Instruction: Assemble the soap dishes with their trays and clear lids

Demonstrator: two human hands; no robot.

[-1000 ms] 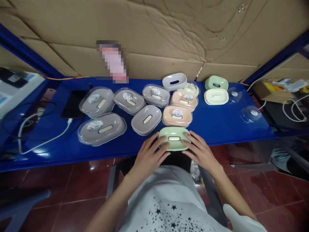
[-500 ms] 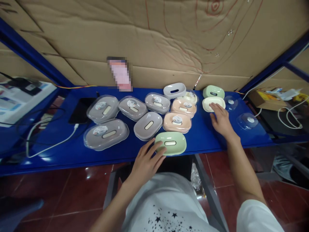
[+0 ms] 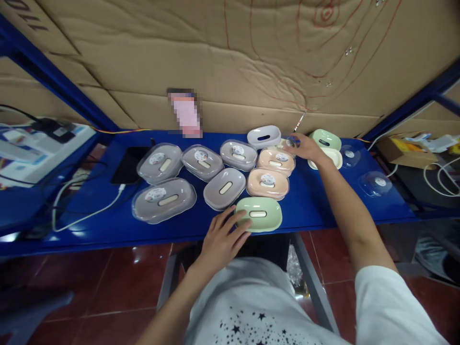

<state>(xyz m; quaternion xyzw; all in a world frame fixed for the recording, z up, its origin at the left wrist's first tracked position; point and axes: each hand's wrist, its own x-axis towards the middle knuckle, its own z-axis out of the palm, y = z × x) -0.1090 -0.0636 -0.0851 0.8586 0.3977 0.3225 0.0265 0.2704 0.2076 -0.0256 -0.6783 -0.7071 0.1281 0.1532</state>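
Observation:
My left hand (image 3: 224, 235) lies with fingers spread over the left end of a green soap dish (image 3: 269, 223) at the table's front edge. Its palm holds nothing. At the back, my right hand (image 3: 305, 147) has its fingers closed at the edge of a clear lid (image 3: 288, 142) over a cream soap dish, which is mostly hidden. Just in front are two peach soap dishes under clear lids, the farther peach dish (image 3: 266, 163) and the nearer peach dish (image 3: 260, 187). Right of them, a cream tray (image 3: 337, 160) sits partly behind my right forearm.
Several grey soap dishes (image 3: 212, 191), most with clear lids, fill the middle left. A grey shell (image 3: 257, 139) and a green shell (image 3: 332, 139) stand at the back. Loose clear lids (image 3: 373, 184) lie right. A dark phone (image 3: 125, 165) with a white cable is left.
My right hand has moved left from the cream tray to the clear lid behind the peach dishes. My left hand stays on the green dish. The view has shifted slightly.

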